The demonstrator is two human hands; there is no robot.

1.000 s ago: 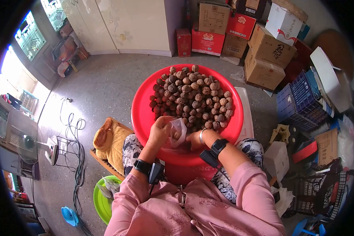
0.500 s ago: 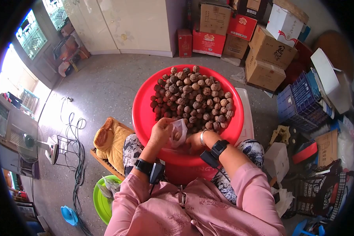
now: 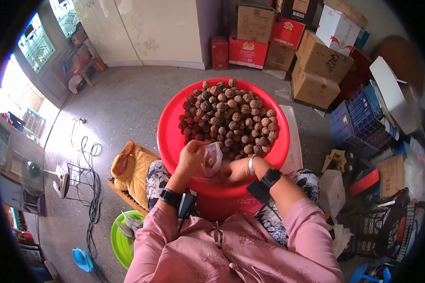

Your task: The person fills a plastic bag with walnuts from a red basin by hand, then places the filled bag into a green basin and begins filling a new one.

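Observation:
A wide red basin (image 3: 167,137) in front of me holds a heap of brown walnuts (image 3: 233,113). My left hand (image 3: 191,158) pinches the rim of a small clear plastic bag (image 3: 214,154) over the basin's near side. Something brown, probably walnuts, shows inside the bag. My right hand (image 3: 238,170), with a bracelet at the wrist, is low in the basin just right of the bag. Motion blurs its fingers, and I cannot make out whether they hold anything.
A green basin (image 3: 119,243) with filled bags stands at lower left, near a stool with a yellow cushion (image 3: 132,167). Cables (image 3: 93,188) and a fan (image 3: 38,170) lie further left. Cardboard boxes (image 3: 316,85) and a blue crate (image 3: 356,120) line the right side.
My right hand has shifted slightly right and its wrist has turned. The left hand keeps its hold on the bag. The whole view has moved a little.

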